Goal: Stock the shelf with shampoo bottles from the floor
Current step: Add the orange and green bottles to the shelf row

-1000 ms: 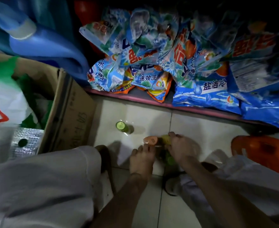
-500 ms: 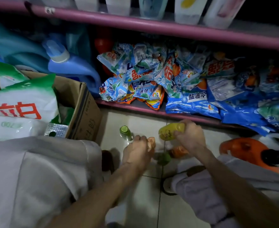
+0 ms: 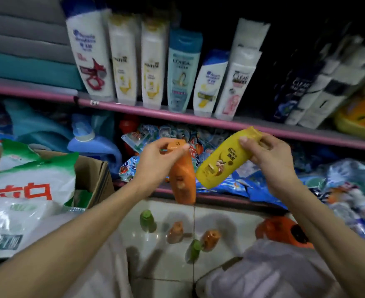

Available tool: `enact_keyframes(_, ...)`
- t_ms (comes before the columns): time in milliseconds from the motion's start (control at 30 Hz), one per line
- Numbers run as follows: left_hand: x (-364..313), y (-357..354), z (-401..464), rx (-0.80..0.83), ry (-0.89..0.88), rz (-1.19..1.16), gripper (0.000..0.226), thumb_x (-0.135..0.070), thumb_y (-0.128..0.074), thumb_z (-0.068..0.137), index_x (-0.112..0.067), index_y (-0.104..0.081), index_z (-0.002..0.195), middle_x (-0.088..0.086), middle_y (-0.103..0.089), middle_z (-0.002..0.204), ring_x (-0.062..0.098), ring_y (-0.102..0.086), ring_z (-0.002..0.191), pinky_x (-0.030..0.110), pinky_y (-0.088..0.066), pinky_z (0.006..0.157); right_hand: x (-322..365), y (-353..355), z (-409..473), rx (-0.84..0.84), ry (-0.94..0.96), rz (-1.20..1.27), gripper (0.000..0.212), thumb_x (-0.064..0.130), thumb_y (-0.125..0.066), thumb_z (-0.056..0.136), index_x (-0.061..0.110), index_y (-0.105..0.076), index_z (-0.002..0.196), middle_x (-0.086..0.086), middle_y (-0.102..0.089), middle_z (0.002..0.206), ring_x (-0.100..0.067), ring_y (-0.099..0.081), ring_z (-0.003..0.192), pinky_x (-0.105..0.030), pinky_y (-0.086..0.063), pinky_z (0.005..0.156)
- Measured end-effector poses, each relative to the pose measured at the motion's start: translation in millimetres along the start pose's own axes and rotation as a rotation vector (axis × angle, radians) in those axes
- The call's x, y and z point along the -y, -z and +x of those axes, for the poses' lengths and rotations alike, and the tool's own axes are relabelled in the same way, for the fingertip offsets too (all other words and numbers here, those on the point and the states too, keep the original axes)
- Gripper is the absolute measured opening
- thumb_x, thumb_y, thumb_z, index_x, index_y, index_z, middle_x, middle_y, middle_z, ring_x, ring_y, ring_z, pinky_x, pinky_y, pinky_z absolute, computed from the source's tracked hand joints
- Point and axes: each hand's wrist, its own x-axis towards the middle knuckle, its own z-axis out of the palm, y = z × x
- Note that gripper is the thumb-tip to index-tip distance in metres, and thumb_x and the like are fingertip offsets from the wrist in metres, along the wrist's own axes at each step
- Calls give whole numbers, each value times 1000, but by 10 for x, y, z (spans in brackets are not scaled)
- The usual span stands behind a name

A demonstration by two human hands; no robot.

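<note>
My left hand (image 3: 155, 162) pinches the cap end of an orange shampoo bottle (image 3: 182, 181), which hangs downward. A yellow shampoo bottle (image 3: 222, 162) is gripped at its top by my right hand (image 3: 267, 158) and tilts down to the left, almost touching the orange one. Both are raised in front of the pink-edged shelf (image 3: 198, 119), where a row of shampoo bottles (image 3: 153, 61) stands upright. On the tiled floor (image 3: 226, 214) below stand several small bottles: a green one (image 3: 147, 220), two orange ones (image 3: 175, 232) (image 3: 210, 239) and another green one (image 3: 194, 250).
Blue detergent bags (image 3: 252, 183) fill the lower shelf. A cardboard box (image 3: 95, 179) with white and green bags (image 3: 26, 190) sits at the left. A blue jug (image 3: 91, 143) stands behind it. An orange container (image 3: 282, 231) rests at the right on the floor. My knees fill the bottom.
Both hands rose from the floor with a bottle each, orange in the left, yellow in the right. The view tilted up, bringing the upper shelf of shampoo into sight.
</note>
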Motion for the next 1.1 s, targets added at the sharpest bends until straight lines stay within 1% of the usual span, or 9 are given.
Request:
enact_keyframes(100,-121,-39,145,-134,19,-335,31,-56,-57,84,-27,-66,81,-13,-73,78,2,-67,72,12,-49,59,292,-97,31,15,67,75,20,17,-65,88,17,-56,106,6,-69,81,-4,-66,71,-16,-49,55)
enact_keyframes(200,-186,-105,163,-169,128,-505,48,-70,-54,73,-24,-65,77,0,-72,73,13,-67,63,27,-52,53,543,-219,18,83,157,108,34,18,-63,90,28,-40,112,-7,-65,84,-12,-65,68,-24,-52,55)
enact_keyframes(267,-209,-182,75,-95,159,-502,55,-72,-58,66,-20,-64,79,1,-68,65,15,-62,55,27,-50,47,681,-298,10,153,252,77,36,17,-61,91,32,-37,114,-11,-63,81,-14,-64,64,-25,-53,56)
enact_keyframes(367,-297,-282,-67,129,84,-501,52,-64,-60,66,-19,-70,89,1,-73,72,12,-66,57,19,-50,47,823,-412,54,170,368,3,23,19,-55,95,31,-43,109,5,-58,67,-9,-57,55,-26,-51,52)
enact_keyframes(500,-367,-236,-76,289,72,-635,42,-52,-63,69,-25,-71,101,7,-73,72,11,-62,44,19,-47,39,908,-492,126,126,387,20,12,20,-52,97,27,-46,106,8,-55,60,-10,-53,50,-27,-47,46)
enact_keyframes(633,-335,-215,-15,328,121,-597,46,-44,-79,63,-23,-71,103,8,-73,73,14,-61,43,21,-49,40,924,-552,205,58,441,-54,13,22,-54,96,29,-50,106,-2,-57,73,-11,-56,58,-27,-49,52)
enact_keyframes(867,-257,-222,-14,425,165,-448,50,-53,-82,59,-30,-70,102,5,-73,86,14,-64,53,23,-51,51,831,-595,296,25,475,-112,11,18,-55,96,23,-52,105,1,-55,67,-8,-52,52,-24,-43,48)
enact_keyframes(1000,-250,-257,-7,419,135,-427,38,-41,-81,66,-20,-73,95,8,-74,84,8,-65,56,21,-51,50,756,-545,280,70,421,-116,15,23,-58,94,28,-54,107,3,-56,69,-5,-53,54,-22,-45,50)
enact_keyframes(1100,-252,-310,-14,408,132,-440,39,-42,-81,63,-19,-74,94,6,-75,81,10,-66,57,21,-51,50,781,-414,337,137,339,-123,24,27,-61,92,34,-53,114,-1,-65,80,-10,-65,65,-26,-54,55)
